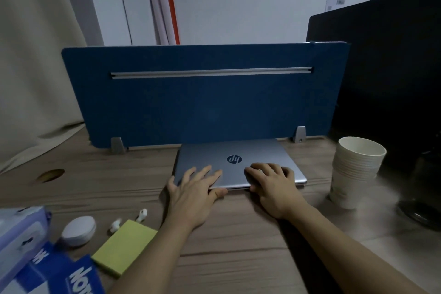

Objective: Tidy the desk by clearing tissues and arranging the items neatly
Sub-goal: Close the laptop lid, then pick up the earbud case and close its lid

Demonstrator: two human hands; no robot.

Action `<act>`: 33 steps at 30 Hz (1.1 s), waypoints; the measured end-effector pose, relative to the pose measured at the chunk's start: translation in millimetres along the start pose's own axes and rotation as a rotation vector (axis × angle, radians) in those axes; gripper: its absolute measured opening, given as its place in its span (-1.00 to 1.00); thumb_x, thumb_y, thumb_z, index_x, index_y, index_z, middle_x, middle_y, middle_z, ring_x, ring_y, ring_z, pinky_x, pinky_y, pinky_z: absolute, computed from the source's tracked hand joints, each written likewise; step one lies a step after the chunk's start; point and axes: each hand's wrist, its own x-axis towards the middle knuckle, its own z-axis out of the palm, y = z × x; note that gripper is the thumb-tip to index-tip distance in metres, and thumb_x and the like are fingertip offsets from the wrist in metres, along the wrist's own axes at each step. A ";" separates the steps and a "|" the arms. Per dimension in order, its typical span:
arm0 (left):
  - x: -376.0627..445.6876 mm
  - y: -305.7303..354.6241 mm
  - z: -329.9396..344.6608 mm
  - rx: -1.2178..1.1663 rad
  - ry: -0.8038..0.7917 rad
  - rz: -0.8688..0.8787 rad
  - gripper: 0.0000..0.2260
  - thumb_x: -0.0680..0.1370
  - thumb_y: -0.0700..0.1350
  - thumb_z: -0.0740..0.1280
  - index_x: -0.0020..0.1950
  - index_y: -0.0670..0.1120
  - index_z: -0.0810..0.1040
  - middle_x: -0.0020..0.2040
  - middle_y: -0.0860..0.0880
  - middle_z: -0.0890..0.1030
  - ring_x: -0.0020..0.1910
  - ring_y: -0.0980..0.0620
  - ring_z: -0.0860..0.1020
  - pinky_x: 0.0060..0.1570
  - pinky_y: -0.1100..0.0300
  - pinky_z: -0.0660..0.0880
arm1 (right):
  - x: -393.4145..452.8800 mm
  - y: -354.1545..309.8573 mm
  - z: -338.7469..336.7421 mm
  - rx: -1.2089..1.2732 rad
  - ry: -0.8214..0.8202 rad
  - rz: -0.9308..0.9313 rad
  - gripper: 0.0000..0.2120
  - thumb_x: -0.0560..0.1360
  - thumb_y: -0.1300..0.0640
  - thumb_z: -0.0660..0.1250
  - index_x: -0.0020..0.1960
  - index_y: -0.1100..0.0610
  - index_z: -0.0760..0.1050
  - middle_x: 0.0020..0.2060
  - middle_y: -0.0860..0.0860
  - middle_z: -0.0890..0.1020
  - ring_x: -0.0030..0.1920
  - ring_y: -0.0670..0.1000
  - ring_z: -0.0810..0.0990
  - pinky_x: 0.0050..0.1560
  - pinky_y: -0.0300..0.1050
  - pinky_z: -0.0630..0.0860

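A closed silver laptop lies flat on the wooden desk, its back edge against the blue divider. My left hand rests on the lid's front left corner with fingers spread flat and the thumb along the front edge. My right hand lies on the lid's front right, fingers bent over the top, thumb at the front edge. At the lower left are a yellow sticky-note pad, two loose white earbuds, a white earbud case, a pale purple tissue pack and a blue box.
A blue felt divider stands along the desk's back edge. A stack of white paper cups stands right of the laptop. A dark monitor and its round base fill the right side. A cable hole is at the left.
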 end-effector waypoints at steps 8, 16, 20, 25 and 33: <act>-6.9 6.0 -1.3 -0.009 -0.005 -0.029 -0.46 0.54 0.38 0.03 0.51 0.29 0.17 0.58 0.16 0.16 0.56 0.02 0.03 0.41 -0.26 -0.13 | -4.6 -6.0 -0.6 -0.006 -0.018 -0.028 -0.54 0.56 -0.07 0.09 0.46 -0.11 0.22 0.44 -0.07 0.33 0.42 0.07 0.25 0.37 0.12 0.09; -65.4 32.4 -12.8 -0.083 -0.059 -0.049 -0.45 0.62 0.13 0.07 0.59 0.11 0.01 0.63 0.01 -0.04 0.59 -0.07 -0.14 0.51 -0.05 -0.09 | -54.7 -50.6 -19.3 0.056 -0.141 -0.094 -0.50 0.66 -0.03 -0.05 0.57 0.04 0.05 0.57 0.07 0.10 0.56 0.15 0.03 0.51 0.02 -0.06; -107.5 34.1 -25.5 -0.086 -0.117 -0.072 -0.46 0.63 0.14 0.03 0.59 0.08 0.03 0.62 0.01 -0.02 0.59 -0.05 -0.09 0.50 -0.03 -0.03 | -94.0 -79.9 -39.1 0.150 -0.156 -0.079 -0.50 0.66 -0.02 0.00 0.55 0.13 0.12 0.56 0.14 0.13 0.54 0.13 0.10 0.49 -0.09 -0.02; -157.5 19.8 -45.6 0.010 -0.155 -0.042 -0.50 0.63 0.13 -0.02 0.57 0.05 0.17 0.60 0.01 0.15 0.56 0.00 0.09 0.52 -0.01 0.02 | -135.2 -96.4 -51.0 0.195 -0.180 -0.041 -0.55 0.65 0.06 0.05 0.51 0.16 0.25 0.50 0.16 0.29 0.45 0.18 0.31 0.46 -0.05 0.17; -228.6 19.0 -96.7 0.119 -0.286 0.040 -0.57 0.63 0.16 0.04 0.41 0.02 0.41 0.43 -0.03 0.42 0.36 -0.12 0.40 0.32 -0.10 0.35 | -190.2 -128.1 -69.9 0.171 -0.157 -0.104 -0.63 0.62 0.13 0.13 0.39 0.15 0.42 0.38 0.13 0.45 0.31 0.20 0.45 0.34 -0.05 0.26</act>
